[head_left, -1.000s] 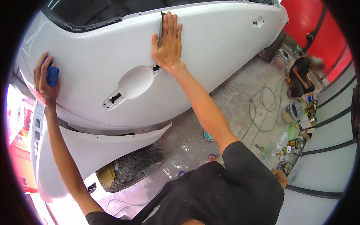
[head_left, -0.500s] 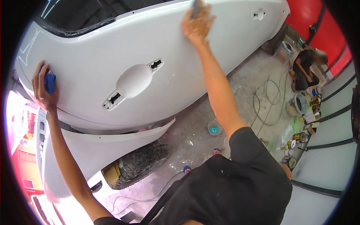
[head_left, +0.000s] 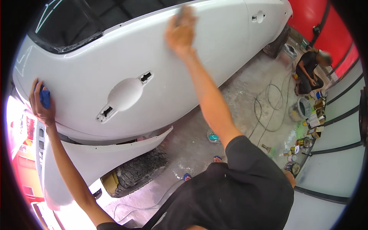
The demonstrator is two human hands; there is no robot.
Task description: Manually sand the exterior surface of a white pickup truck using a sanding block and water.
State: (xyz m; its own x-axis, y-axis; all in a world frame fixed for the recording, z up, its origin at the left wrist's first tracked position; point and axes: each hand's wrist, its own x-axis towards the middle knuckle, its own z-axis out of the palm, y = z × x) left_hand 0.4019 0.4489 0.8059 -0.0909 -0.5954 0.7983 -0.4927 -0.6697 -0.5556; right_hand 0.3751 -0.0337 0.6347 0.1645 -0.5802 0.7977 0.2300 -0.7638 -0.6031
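White door [head_left: 224, 42] beneath right fingers [head_left: 188, 20]; blue cloth [head_left: 45, 99] within left fingers [head_left: 37, 92].

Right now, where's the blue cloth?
In the head view, the blue cloth is at the far left, held in your left hand by the white car door, left of the oval handle recess.

Glossy white curved metal car door panel [head_left: 168, 92]: upright, extends left to right; oval recess [head_left: 124, 94] between two dark openings [head_left: 146, 77]. Bunched blue wad [head_left: 45, 99], material indeterminate: at left end. Dark grey pad [head_left: 179, 17]: blurred, near far edge.
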